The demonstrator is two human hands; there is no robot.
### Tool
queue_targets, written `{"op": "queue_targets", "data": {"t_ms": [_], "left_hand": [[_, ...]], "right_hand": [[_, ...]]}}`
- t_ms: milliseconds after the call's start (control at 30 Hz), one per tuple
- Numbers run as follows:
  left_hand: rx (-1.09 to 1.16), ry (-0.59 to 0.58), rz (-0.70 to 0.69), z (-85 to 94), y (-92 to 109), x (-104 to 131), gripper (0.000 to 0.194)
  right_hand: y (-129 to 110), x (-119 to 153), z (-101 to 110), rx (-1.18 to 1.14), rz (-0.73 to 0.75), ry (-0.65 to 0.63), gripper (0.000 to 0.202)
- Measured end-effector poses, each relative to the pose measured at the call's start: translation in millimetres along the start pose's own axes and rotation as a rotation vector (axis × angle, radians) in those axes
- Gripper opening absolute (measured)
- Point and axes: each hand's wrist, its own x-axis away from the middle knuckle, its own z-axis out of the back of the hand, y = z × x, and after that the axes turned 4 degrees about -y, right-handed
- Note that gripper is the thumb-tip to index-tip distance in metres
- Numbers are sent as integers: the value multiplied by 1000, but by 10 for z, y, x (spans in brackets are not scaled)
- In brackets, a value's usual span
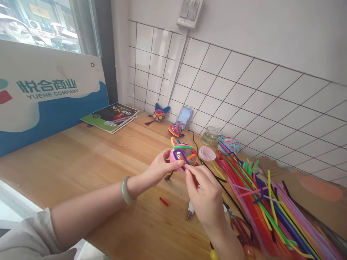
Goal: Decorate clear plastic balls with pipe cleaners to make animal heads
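Observation:
My left hand (155, 167) grips a round ornament (189, 155) from its left side, thumb along the near edge. The ornament has a shiny, see-through middle and strips of pink, green, orange and purple pipe cleaner, with a yellow-edged ear on top and a dark tassel (168, 177) hanging below. At its lower edge, the fingertips of my right hand (207, 191) pinch the purple pipe cleaner (176, 154), which curves over the front. Partly under my right hand lies a glue gun (190, 208); only its nozzle end shows. A short red piece (163, 202) lies on the table nearby.
Bundled colourful pipe cleaners (260, 202) spread along the right, beside red-handled pliers (240, 225). Behind stand a pink bowl (207, 154), a glass jar (210, 135), a propped phone (184, 117) and a finished-looking ornament (159, 114). A magazine (114, 117) lies back left, near the wire grid wall.

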Motion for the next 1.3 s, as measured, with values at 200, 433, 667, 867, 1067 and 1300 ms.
{"op": "queue_targets", "data": {"t_ms": [200, 433, 667, 867, 1067, 1300], "left_hand": [[69, -18, 50, -10, 11, 8, 50], [273, -84, 89, -5, 45, -15, 36], [299, -119, 151, 39, 58, -23, 33], [318, -98, 239, 44, 42, -12, 43], [364, -136, 284, 48, 42, -13, 41], [423, -175, 349, 51, 55, -7, 39]], "right_hand": [[12, 4, -12, 16, 4, -18, 25], [41, -19, 26, -34, 47, -93, 27], [150, -59, 159, -62, 72, -171, 26], [186, -87, 254, -45, 105, -236, 31], [197, -112, 322, -52, 145, -279, 26], [219, -105, 389, -35, 156, -355, 31]]}}
